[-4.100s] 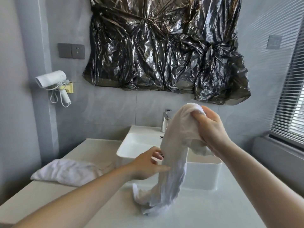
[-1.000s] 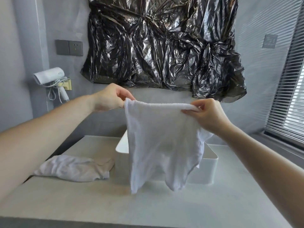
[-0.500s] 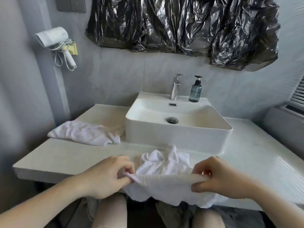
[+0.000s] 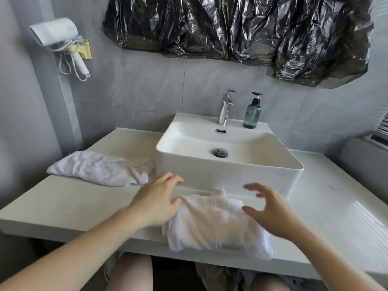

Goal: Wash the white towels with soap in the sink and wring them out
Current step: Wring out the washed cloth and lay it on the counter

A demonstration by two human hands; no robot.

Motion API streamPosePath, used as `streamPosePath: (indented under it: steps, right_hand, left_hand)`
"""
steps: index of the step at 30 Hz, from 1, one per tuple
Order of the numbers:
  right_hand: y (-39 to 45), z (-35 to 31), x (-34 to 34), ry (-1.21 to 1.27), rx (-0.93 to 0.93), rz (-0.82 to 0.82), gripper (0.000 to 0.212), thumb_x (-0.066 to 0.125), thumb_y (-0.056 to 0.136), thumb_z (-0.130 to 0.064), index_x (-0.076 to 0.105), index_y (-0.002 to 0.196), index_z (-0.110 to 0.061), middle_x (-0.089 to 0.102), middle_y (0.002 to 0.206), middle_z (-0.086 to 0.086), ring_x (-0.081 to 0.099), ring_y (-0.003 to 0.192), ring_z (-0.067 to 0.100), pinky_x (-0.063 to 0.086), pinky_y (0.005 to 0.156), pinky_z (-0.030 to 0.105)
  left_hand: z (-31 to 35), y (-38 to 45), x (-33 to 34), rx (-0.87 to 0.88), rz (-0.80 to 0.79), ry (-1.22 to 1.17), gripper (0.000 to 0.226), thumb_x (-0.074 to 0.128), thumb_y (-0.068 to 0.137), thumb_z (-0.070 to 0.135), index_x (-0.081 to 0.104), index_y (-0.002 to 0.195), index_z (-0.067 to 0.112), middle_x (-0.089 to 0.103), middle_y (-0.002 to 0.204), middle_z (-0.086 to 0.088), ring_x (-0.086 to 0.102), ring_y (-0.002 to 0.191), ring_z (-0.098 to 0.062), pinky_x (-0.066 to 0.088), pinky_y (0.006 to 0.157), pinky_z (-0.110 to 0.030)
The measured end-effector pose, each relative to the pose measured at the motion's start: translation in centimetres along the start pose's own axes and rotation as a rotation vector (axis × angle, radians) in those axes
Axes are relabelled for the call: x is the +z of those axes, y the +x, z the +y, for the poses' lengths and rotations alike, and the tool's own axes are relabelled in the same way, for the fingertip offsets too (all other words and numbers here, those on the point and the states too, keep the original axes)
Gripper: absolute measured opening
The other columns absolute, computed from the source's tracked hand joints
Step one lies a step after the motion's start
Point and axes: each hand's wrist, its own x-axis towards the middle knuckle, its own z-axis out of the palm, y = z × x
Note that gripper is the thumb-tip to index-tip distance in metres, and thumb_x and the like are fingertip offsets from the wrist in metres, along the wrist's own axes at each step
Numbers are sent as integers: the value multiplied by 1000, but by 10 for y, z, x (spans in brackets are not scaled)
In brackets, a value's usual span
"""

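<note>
A white towel (image 4: 212, 225) lies bunched on the counter's front edge, just before the white basin (image 4: 228, 175). My left hand (image 4: 157, 200) rests flat on the towel's left end, fingers spread. Over its right end hovers my right hand (image 4: 270, 208), fingers apart and holding nothing. A second white towel (image 4: 96, 168) lies crumpled on the counter left of the basin. Inside, the basin is bare, with a metal drain (image 4: 219, 152). A dark soap pump bottle (image 4: 252, 112) stands on the basin's back ledge beside the chrome tap (image 4: 225, 107).
The pale counter (image 4: 327, 198) stretches to both sides of the basin. A white hair dryer (image 4: 60, 38) hangs on the wall at upper left. Black plastic sheeting (image 4: 241, 26) covers the wall above the tap. My knees show below the counter edge.
I held the towel up spread between both hands, then lowered it onto the counter's front edge. Both hands have let go of its edge; the view has tilted down.
</note>
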Motion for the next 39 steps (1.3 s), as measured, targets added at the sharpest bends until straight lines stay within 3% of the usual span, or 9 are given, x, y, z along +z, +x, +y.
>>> streamPosePath:
  steps: [8,10,12,15,23,30,34,37,39]
  right_hand:
    - [-7,14,37,94,354,-150,87,64,90,-60,33,159,-20,52,148,4,49,136,24,43,105,36]
    - [2,9,36,196,417,-200,71,72,88,-45,49,149,-17,62,135,5,61,120,22,50,86,29]
    - [6,9,31,260,435,-250,33,75,79,-37,71,106,-18,72,98,-3,67,86,14,54,71,29]
    - [8,13,20,340,385,-285,17,76,77,-30,67,79,-15,70,77,-3,66,70,14,54,67,32]
    - [22,4,24,566,479,-264,40,78,84,-18,62,120,-20,73,109,14,74,95,30,63,76,41]
    - [20,20,7,625,503,-382,34,75,89,-16,69,123,-13,78,108,12,76,101,30,60,94,49]
    - [18,11,1,385,412,-305,46,78,87,-20,60,128,-25,71,118,7,72,102,25,60,87,40]
    - [5,1,1,-127,140,-71,66,76,88,-37,42,145,-32,50,145,-3,53,124,24,44,101,36]
    - [-17,-13,3,-118,-82,83,69,75,87,-47,42,147,-37,42,147,-18,42,133,11,34,105,28]
  left_hand:
    - [65,-9,55,148,-271,-17,74,31,99,73,17,164,41,1,172,16,-6,158,-10,-1,129,-42]
    - [68,1,73,147,-334,58,80,19,98,78,0,165,39,-15,173,15,-23,157,-15,-12,128,-48]
    - [63,6,81,161,-378,101,84,15,96,82,-6,165,39,-23,171,14,-32,154,-17,-17,126,-50]
    - [54,10,78,153,-373,28,86,19,93,85,3,165,41,-18,171,17,-27,156,-13,-15,127,-49]
    - [33,38,84,205,-315,141,79,19,96,80,9,165,42,-5,174,14,-12,160,-13,-8,128,-47]
    - [30,-12,90,257,-73,-21,65,30,102,68,24,161,41,17,170,13,-1,158,-12,-7,128,-44]
    - [23,-24,81,244,-178,12,84,31,94,83,13,164,40,8,172,16,-10,158,-8,-14,128,-41]
    - [10,-29,69,233,-171,-11,91,39,89,85,15,164,40,1,173,15,-12,158,-7,-9,129,-37]
    - [1,-34,67,222,-108,8,87,41,90,81,17,163,41,0,172,17,-12,157,-9,-11,126,-31]
